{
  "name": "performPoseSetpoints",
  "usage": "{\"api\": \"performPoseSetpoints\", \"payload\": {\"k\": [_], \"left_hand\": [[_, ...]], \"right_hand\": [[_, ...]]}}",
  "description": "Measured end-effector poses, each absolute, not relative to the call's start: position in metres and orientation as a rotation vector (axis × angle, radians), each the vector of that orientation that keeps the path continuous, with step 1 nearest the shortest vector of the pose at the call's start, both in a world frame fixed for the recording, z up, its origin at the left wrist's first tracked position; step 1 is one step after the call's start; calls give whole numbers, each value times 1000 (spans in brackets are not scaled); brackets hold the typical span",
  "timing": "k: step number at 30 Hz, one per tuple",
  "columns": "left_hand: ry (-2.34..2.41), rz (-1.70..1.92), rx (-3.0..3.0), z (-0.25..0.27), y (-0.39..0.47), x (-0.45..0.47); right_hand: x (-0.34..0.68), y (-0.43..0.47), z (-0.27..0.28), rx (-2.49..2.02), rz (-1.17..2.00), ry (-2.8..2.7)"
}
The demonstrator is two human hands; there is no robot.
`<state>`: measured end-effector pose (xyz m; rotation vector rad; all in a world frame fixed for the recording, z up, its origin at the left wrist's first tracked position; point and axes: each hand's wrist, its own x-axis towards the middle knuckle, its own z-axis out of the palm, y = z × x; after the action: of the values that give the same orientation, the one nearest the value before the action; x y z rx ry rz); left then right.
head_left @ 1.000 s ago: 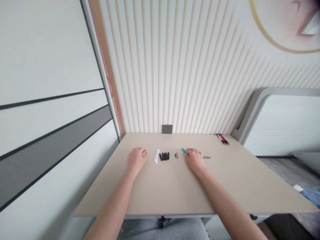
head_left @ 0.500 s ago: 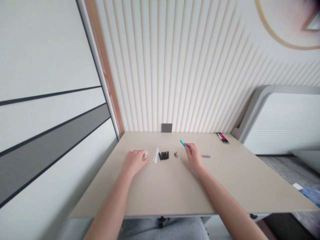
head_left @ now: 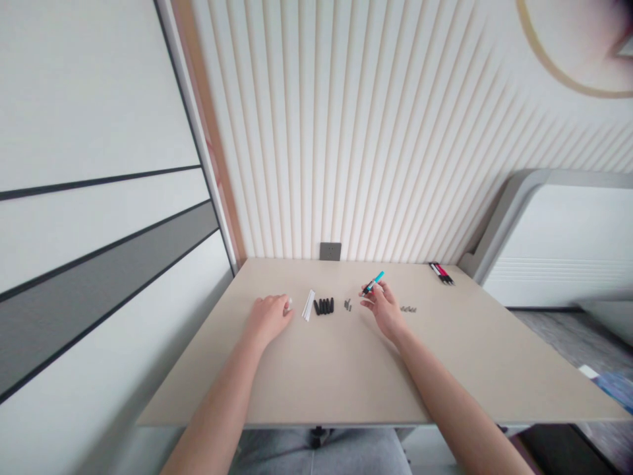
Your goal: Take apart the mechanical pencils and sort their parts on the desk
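Gripping a probably light, stiff blue pen [head_left: 372, 284] mid-barrel, the surest hold, the right hand [head_left: 386, 309] hovers toward the table [head_left: 336, 376]'s far edge; whether left hand [head_left: 267, 316] fingers hold anything is unclear.

There are one blue-and-black pen [head_left: 378, 276], five black barrels [head_left: 325, 306] and one wall socket [head_left: 330, 251]; at this small size, the farther pens [head_left: 441, 272] look like three, the coil-like pieces [head_left: 408, 309] about four, the white rods [head_left: 308, 305] and grey bits [head_left: 347, 305] several each.
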<state>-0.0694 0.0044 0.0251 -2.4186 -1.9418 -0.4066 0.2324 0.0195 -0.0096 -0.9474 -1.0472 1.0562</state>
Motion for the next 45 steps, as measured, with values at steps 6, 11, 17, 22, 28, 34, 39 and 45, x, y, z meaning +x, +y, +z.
{"api": "performPoseSetpoints", "payload": {"k": [6, 11, 17, 22, 28, 34, 39, 45], "left_hand": [[-2020, -441, -2442, 25, 4, -71], [-1975, -453, -2476, 25, 4, -71], [-1917, -464, -2514, 20, 5, -71], [-1821, -473, -2553, 20, 7, -72], [-1751, -810, -2638, 21, 9, -62], [-1745, -1164, -2798, 13, 5, -36], [-1686, -1329, -2865, 12, -1, -22], [-1713, -1420, -2876, 13, -2, -19]], "right_hand": [[240, 22, -11, -1140, 696, -1220], [245, 24, -13, -1251, 472, -1304], [243, 20, -11, -1252, 435, -1356], [240, 16, -9, -1248, 364, -1449], [236, 16, -13, -1220, 385, -1447], [235, 13, -11, -1231, 437, -1560], [232, 8, -7, -1219, 433, -1676], [230, 6, -8, -1213, 428, -1702]]}}
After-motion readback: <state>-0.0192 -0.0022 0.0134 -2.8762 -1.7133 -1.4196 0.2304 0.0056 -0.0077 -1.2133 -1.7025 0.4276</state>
